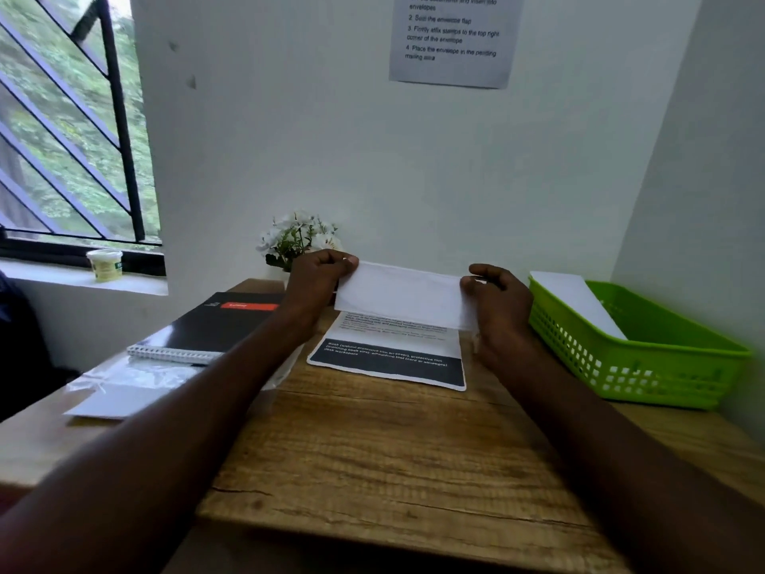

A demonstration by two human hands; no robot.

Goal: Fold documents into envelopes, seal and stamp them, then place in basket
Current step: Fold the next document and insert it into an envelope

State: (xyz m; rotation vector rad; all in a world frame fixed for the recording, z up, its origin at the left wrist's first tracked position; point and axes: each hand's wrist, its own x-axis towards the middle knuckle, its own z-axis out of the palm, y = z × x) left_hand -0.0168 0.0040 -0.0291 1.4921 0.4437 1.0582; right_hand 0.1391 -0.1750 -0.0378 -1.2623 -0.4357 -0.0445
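A printed document with a dark band near its front edge lies on the wooden table. Its far part is lifted and bent toward me as a white flap. My left hand pinches the flap's left corner. My right hand pinches its right corner. A green plastic basket stands at the right, with a white envelope leaning inside it.
A black spiral notebook lies at the left, with a clear plastic sleeve and white envelopes in front of it. White flowers stand against the wall. An instruction sheet hangs above. A small tub sits on the windowsill.
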